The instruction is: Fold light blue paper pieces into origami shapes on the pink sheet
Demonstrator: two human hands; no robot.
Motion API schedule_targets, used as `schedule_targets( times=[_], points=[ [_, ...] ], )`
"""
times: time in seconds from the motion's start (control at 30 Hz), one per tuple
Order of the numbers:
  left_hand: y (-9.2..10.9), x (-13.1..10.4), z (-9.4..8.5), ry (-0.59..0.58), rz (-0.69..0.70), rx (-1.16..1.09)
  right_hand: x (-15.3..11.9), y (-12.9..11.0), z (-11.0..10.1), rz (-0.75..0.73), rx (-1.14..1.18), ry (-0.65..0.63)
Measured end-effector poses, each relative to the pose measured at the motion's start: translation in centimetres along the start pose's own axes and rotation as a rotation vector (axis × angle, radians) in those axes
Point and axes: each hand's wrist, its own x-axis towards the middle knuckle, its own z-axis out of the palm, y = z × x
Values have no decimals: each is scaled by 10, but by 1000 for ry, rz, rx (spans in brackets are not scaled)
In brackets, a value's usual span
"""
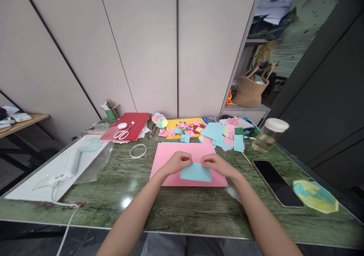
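A small light-blue sheet of paper is held over a larger pink sheet that lies flat on the green table. My left hand pinches the blue paper at its upper left corner. At the upper right corner, my right hand pinches the same paper between thumb and fingers. The lower edge of the blue paper faces me. Whatever part of its corners sits inside my fingers is hidden.
Behind the pink sheet are folded paper pieces and loose coloured sheets. Scissors rest on a red folder at left. A phone, a lidded jar and a white power bank lie around.
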Motion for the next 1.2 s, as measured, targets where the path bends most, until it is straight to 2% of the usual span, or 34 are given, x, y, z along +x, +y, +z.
schedule_targets(
  times=[0.23, 0.37, 0.53, 0.67, 0.83, 0.93, 1.07, 1.2],
  points=[
    [-7, 0, -5, -8, -30, -5, -4, 6, -5, 103, 143, -76],
    [-12, 2, -2, -1, -16, 2, -2, 4, -3, 67, 21, -35],
    [-15, 4, 5, 19, -39, 51, 3, 2, 10, -24, -122, 75],
    [-15, 3, 10, 16, -43, 117, 5, 7, 17, -33, -188, 82],
    [-13, 3, 13, 43, -36, 195, 6, 11, 16, -28, -201, 73],
    [-13, 1, 8, 27, -37, 112, 6, 10, 10, -23, -116, 89],
    [-21, -2, -9, -36, -56, -47, 2, 12, -5, 5, -57, 137],
    [-32, -2, -26, 102, -93, -50, -4, 14, -20, 18, -48, 249]
  ],
)
